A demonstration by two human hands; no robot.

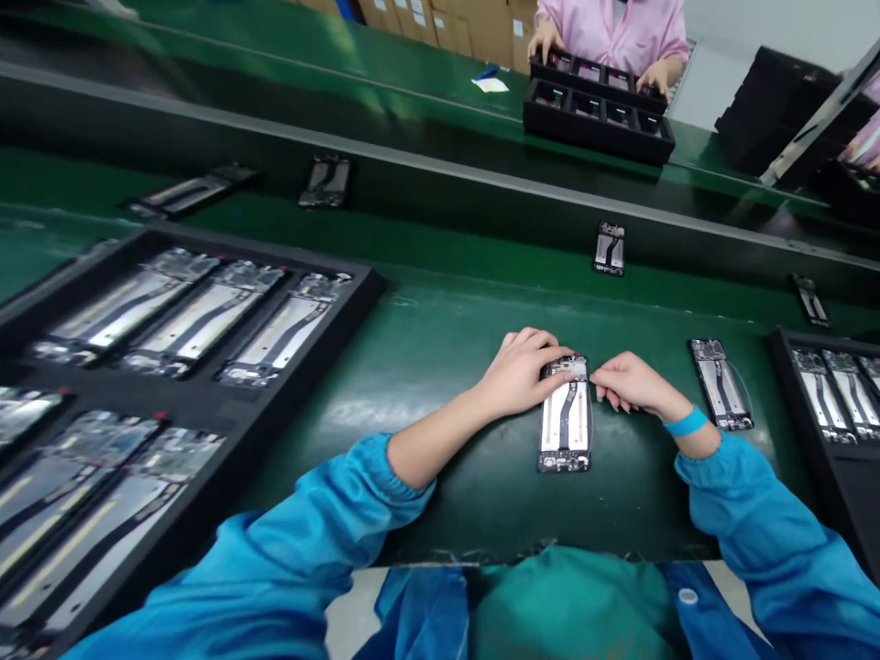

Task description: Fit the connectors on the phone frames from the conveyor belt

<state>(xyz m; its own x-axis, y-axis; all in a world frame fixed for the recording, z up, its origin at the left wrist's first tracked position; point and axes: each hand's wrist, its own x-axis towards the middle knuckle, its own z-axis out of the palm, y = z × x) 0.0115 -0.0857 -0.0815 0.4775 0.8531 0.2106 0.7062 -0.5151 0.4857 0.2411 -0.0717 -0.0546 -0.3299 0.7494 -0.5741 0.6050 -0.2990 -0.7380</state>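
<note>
An open phone chassis lies flat on the green work surface in front of me, a dark ribbon running down its silvery middle. Across its upper end rests my left hand, its thumb and fingers on the two sides of the circuit board part, gripping it. At the upper right edge of the chassis is my right hand, with thumb and forefinger pinched together; whatever is between them is too small to make out. A blue band circles my right wrist.
A large black tray of chassis stands at the left, another at the right. One chassis lies beyond my right wrist. More lie along the sunken strip behind. Across the bench, a person in pink handles black trays.
</note>
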